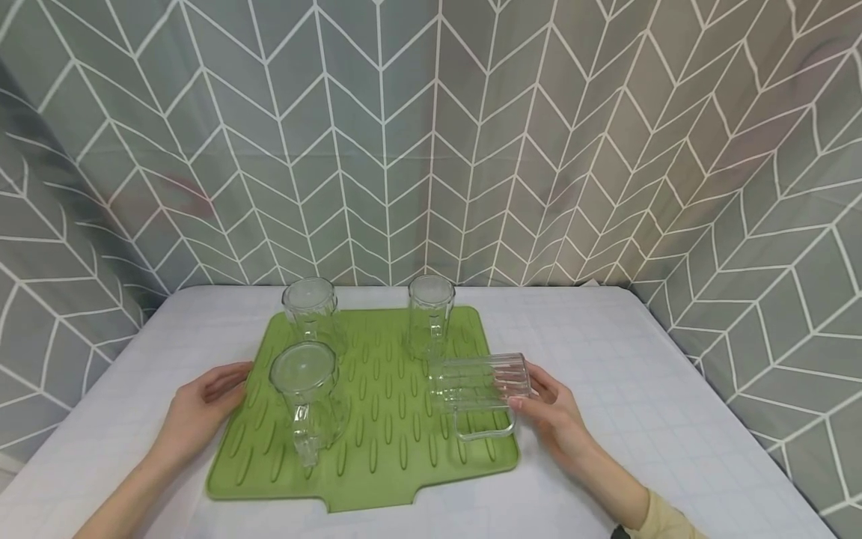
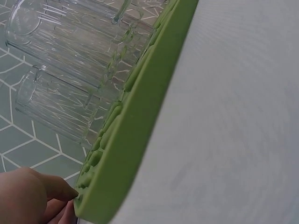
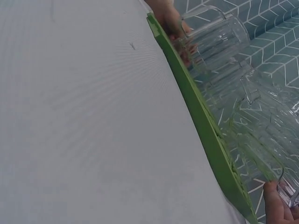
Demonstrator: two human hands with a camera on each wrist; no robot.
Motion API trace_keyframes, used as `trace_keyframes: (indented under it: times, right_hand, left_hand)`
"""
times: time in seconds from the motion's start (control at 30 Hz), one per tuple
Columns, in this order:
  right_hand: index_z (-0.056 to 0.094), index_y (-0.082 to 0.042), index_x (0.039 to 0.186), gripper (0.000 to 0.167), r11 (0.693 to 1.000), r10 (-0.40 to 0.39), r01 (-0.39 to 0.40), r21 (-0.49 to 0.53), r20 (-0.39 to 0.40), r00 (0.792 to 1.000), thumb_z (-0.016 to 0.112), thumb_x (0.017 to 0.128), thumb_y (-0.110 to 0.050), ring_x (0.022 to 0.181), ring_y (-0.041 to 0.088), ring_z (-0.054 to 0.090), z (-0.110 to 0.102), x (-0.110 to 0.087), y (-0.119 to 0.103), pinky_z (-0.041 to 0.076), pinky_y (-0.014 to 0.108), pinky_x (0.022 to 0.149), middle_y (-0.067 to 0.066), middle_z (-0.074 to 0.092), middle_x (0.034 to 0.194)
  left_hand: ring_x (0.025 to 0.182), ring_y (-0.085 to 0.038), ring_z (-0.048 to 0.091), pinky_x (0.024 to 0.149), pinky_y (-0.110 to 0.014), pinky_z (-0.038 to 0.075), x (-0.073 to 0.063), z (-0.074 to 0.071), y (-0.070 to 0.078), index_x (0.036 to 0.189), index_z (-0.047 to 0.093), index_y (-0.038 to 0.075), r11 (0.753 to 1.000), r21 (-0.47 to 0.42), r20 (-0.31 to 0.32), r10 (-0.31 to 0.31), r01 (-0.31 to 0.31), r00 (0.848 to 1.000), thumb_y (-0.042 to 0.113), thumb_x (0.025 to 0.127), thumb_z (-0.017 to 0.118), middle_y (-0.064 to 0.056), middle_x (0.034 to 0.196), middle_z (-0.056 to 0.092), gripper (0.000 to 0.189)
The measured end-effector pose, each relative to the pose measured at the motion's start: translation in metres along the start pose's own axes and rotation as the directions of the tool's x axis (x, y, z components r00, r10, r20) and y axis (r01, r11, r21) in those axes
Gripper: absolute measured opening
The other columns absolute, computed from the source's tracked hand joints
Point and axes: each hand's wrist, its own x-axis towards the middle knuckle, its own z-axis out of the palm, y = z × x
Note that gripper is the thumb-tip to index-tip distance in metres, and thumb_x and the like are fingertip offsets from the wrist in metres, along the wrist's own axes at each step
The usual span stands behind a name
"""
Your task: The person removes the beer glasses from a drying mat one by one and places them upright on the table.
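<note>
I have the right hand holding a mug sideways.
Its end is clamped between thumb and fingers, the rest reaching left of them over the mat. My left hand pinches the mat's edge; right of it stand a near mug and a far mug, a third mug beyond the right hand.

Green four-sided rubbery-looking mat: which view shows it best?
Head: the green mat shows from above, all four sides and most raised ridges. Left wrist: one edge and some ridges, cut off at top; right wrist: mainly a narrow edge strip.
</note>
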Motion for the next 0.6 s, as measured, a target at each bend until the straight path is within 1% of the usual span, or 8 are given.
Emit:
trace_keyframes:
  times: [0.1, 0.33, 0.43, 0.6]
  right_hand:
    - [0.031, 0.008, 0.149, 0.073, 0.999, -0.011, 0.01, 0.032, 0.013, 1.0, 0.064, 0.083, 0.003, 0.113, 0.014, 0.062, -0.0009, 0.0001, 0.0034, 0.051, 0.022, 0.099, 0.011, 0.051, 0.135]
    - [0.029, 0.007, 0.15, 0.073, 0.995, -0.041, 0.037, 0.097, 0.035, 0.999, 0.061, 0.085, 0.005, 0.115, 0.013, 0.062, -0.001, -0.0004, 0.008, 0.051, 0.024, 0.102, 0.003, 0.059, 0.132]
    - [0.032, 0.005, 0.149, 0.069, 0.991, -0.055, 0.051, 0.123, 0.035, 0.998, 0.06, 0.086, 0.004, 0.116, 0.013, 0.061, -0.0005, -0.0018, 0.0083, 0.05, 0.024, 0.103, 0.001, 0.061, 0.131]
    - [0.037, 0.001, 0.145, 0.062, 0.984, -0.08, 0.075, 0.163, 0.024, 0.997, 0.059, 0.087, 0.004, 0.114, 0.013, 0.063, 0.0012, -0.0039, 0.008, 0.05, 0.025, 0.104, 0.003, 0.062, 0.129]
  left_hand:
    - [0.1, 0.027, 0.041, 0.081, 0.0, 0.04, 0.0002, -0.0001, 0.0002, 0.14, 0.056, 0.008, 1.0, 0.005, 0.002, -0.006, 0.006, 1.0, 0.035, 0.101, 0.061, -0.018, 0.135, 0.063, 0.048]
    - [0.1, 0.027, 0.04, 0.081, -0.001, 0.041, -0.0007, -0.0008, 0.0015, 0.14, 0.056, 0.008, 1.0, 0.008, 0.004, -0.013, 0.013, 1.0, 0.035, 0.101, 0.061, -0.018, 0.135, 0.062, 0.048]
    - [0.1, 0.027, 0.04, 0.081, -0.001, 0.041, -0.0006, -0.0007, 0.0019, 0.14, 0.056, 0.008, 1.0, 0.007, 0.004, -0.009, 0.009, 1.0, 0.034, 0.101, 0.061, -0.018, 0.136, 0.062, 0.048]
    - [0.099, 0.028, 0.041, 0.081, 0.0, 0.04, -0.0005, -0.0002, 0.0012, 0.139, 0.056, 0.007, 1.0, 0.004, -0.004, -0.003, 0.003, 1.0, 0.033, 0.101, 0.061, -0.018, 0.134, 0.063, 0.046]
